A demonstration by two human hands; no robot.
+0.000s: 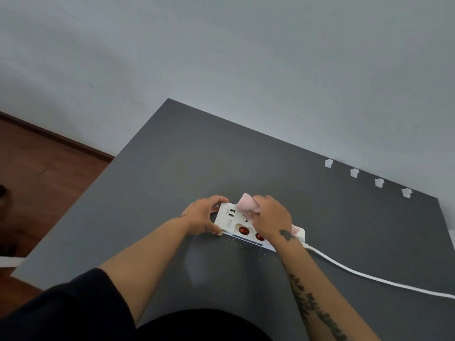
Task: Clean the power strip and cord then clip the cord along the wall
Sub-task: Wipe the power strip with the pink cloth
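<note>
A white power strip (230,221) with red switches and two USB ports lies flat on the dark grey table (172,168). My left hand (203,216) grips its left end, fingers curled over the far edge and thumb at the near corner. My right hand (270,219) holds a pink cloth (247,203) and presses it onto the strip's top face. The white cord (369,276) leaves the strip's right end and runs across the table off the right edge. Several white cord clips (354,173) are spaced along the far edge by the wall.
Pale crumbs (246,248) are scattered on the table just in front of the strip. The grey wall (246,57) stands right behind the table. Wooden floor (37,173) lies beyond the table's left edge.
</note>
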